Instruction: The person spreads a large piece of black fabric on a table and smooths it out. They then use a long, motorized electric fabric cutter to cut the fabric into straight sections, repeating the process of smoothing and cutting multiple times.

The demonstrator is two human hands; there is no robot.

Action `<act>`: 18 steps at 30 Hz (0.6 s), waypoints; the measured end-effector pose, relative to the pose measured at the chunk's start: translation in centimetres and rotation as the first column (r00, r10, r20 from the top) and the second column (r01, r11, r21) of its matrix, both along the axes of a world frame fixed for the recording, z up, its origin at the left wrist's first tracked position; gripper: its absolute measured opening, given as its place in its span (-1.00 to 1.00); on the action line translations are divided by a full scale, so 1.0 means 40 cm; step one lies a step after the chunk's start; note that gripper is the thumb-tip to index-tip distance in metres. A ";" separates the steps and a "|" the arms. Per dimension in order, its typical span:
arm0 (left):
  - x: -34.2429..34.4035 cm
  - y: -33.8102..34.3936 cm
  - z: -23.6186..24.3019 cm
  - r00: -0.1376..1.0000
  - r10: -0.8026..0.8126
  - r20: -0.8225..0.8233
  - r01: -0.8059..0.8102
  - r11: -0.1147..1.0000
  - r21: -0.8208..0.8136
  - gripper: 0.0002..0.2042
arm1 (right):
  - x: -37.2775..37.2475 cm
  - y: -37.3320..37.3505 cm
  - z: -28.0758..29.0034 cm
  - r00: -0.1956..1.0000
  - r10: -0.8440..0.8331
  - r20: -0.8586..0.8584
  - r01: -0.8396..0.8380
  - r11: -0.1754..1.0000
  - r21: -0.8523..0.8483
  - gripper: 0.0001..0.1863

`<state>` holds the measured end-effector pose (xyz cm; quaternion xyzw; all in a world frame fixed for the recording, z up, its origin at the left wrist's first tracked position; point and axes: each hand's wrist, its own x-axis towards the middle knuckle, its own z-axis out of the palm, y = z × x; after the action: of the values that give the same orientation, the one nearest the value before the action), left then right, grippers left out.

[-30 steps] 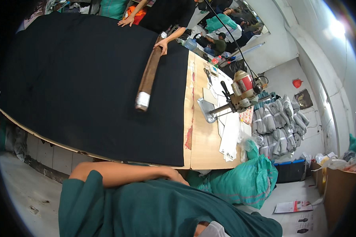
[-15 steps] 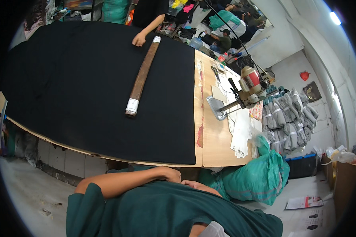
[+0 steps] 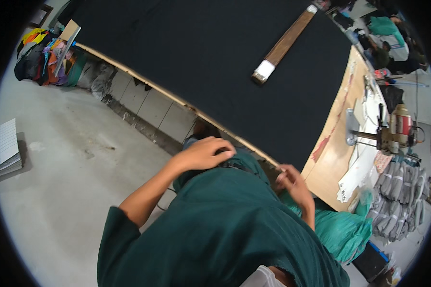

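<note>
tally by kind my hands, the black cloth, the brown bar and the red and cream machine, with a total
Hands, left hand and right hand: 2
Black cloth: 1
Brown bar: 1
Red and cream machine: 1
Total: 5

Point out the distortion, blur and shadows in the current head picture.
Head view: black vignetting rounds the corners; the right edge of the black cloth looks bowed, probably by the fisheye lens; the right hand looks soft, perhaps from motion; a dark shadow lies beside the paper stack on the floor.
</note>
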<state>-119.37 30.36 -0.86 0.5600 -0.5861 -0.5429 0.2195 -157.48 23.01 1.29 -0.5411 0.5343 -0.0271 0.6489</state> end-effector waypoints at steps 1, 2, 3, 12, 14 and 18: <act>0.046 0.051 0.007 0.999 0.005 0.037 -0.011 0.988 0.151 -0.64 | 0.034 -0.035 0.000 0.995 0.065 -0.082 -0.075 0.988 -0.132 -0.66; 0.065 0.113 0.011 0.987 0.153 -0.053 -0.138 0.966 0.220 -0.64 | 0.080 -0.058 -0.011 0.999 0.027 -0.030 -0.033 0.980 -0.196 -0.65; 0.078 0.171 0.016 0.980 0.187 -0.066 -0.173 0.969 0.175 -0.66 | 0.123 -0.084 -0.017 0.999 0.031 0.016 -0.027 0.977 -0.210 -0.64; 0.135 0.326 0.089 0.903 0.341 0.263 -0.392 0.903 0.175 -0.71 | 0.592 -0.043 -0.038 0.305 0.946 0.106 -0.831 0.319 -0.457 -0.61; 0.150 0.359 0.131 0.856 0.418 0.303 -0.512 0.765 0.391 -0.68 | 0.656 0.020 -0.042 0.201 0.976 0.088 -0.786 0.214 -0.580 -0.68; 0.113 0.377 0.137 0.848 0.517 -0.116 -0.285 0.631 0.722 -0.64 | 0.710 0.030 -0.038 0.384 0.862 0.331 -0.822 0.482 -0.303 -0.73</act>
<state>-114.86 45.43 4.62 0.6244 -0.1614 -0.7361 0.2056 -129.07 24.20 -0.23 -0.7430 0.0215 0.1603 0.6495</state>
